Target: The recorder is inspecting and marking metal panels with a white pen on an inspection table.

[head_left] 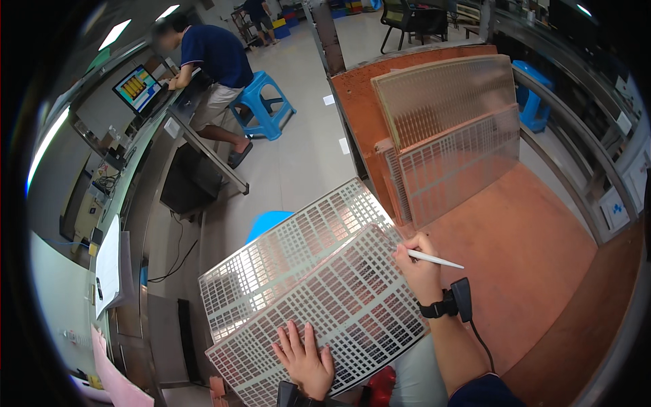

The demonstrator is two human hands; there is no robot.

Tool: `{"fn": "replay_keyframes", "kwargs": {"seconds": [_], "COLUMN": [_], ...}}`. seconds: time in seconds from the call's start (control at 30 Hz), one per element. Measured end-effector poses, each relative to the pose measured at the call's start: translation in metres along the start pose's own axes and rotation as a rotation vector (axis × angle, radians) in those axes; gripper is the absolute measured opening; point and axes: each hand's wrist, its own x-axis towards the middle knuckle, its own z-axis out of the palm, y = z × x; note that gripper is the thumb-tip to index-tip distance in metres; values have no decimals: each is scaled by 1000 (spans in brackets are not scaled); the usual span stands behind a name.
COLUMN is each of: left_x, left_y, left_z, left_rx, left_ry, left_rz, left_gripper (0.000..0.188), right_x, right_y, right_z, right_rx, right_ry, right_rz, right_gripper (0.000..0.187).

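Note:
Two thin panels with a grid of dark cells lie overlapped and tilted in front of me. My left hand (308, 363) rests flat on the nearer panel (332, 305), fingers spread. The farther panel (271, 261) sticks out beyond it on the far left side. At the nearer panel's right edge, my right hand (419, 270) pinches a slim white pen-shaped tool (437, 258). Its tapered end points right, away from the panels; the other end is hidden by my fingers. A dark strap with a small black device is on each wrist.
To the right, more translucent grid panels (461, 156) lean upright on a reddish-brown board (502, 237) edged by metal rails (566, 156). A blue stool (261, 105) and a seated person (217, 57) with a laptop (137, 89) are at far left. Papers (110, 268) lie on the left bench.

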Motion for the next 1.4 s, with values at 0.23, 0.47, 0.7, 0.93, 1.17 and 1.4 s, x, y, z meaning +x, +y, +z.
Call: {"fn": "replay_keyframes", "kwargs": {"seconds": [0.23,0.47,0.7,0.93,1.17,1.4], "left_x": [1,0,-1,0,10,36], "left_y": [0,1,1,-1,-35,-107], "left_z": [-3,-5,-4,-4,-13,-27], "left_rx": [-2,-11,-21,-26,-423,-222], "left_ry": [1,7,-11,4,148,82], "left_rz": [-2,-3,-7,-2,-57,-160], "left_gripper": [56,57,57,55,60,55], "right_x": [2,0,0,0,8,1], "right_y": [-7,-2,-7,-4,-19,-20], "right_z": [3,0,-4,0,5,-5], "right_rx": [-79,-30,-160,127,-399,-585], "right_ry": [-49,-11,-69,1,19,-43], "right_rz": [-32,-15,-51,50,-227,-263], "right_gripper": [15,13,13,8,12,30]}}
